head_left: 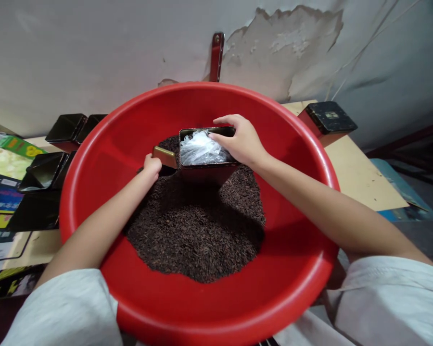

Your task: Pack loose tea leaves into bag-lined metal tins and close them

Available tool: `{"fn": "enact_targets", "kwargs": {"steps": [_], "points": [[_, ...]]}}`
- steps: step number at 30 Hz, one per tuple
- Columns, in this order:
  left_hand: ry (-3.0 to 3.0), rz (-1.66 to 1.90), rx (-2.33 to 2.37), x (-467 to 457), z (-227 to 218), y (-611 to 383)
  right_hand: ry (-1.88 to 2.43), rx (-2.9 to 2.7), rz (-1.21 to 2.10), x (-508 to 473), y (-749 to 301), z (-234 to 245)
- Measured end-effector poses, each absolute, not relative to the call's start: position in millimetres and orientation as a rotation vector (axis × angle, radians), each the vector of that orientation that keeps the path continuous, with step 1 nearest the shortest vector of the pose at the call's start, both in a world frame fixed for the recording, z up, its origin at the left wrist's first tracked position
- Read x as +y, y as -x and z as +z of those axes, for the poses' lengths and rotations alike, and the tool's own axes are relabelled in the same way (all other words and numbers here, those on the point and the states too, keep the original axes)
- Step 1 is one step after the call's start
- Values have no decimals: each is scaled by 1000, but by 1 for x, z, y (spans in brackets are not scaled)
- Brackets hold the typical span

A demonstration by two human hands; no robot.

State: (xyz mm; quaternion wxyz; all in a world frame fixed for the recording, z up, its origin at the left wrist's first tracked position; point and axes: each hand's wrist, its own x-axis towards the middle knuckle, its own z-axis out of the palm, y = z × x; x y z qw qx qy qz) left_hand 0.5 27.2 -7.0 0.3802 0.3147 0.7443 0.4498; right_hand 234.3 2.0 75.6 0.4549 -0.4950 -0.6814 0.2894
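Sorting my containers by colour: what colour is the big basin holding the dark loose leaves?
Red, seen clearly in the head view: the basin is bright red all over.

A pale grey wall fills the far side, its paint peeling in a large patch at upper right. A light wooden tabletop extends right, beside dark floor. Black tins and printed cartons crowd the left.
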Motion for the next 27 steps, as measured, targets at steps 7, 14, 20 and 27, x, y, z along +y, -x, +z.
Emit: {"fn": "enact_targets", "kwargs": {"steps": [7, 14, 20, 27], "points": [[-735, 1153, 1883, 29, 0, -7, 1213, -1640, 686, -3, -232, 77], [-954, 1375, 1760, 35, 51, -5, 1028, -1517, 761, -1, -231, 70], [-2080, 1778, 1551, 2, 83, -23, 1027, -1248, 992, 12, -232, 54], [-2798, 1398, 1108, -26, 83, -41, 917, -977, 1283, 0, -227, 70]]}}
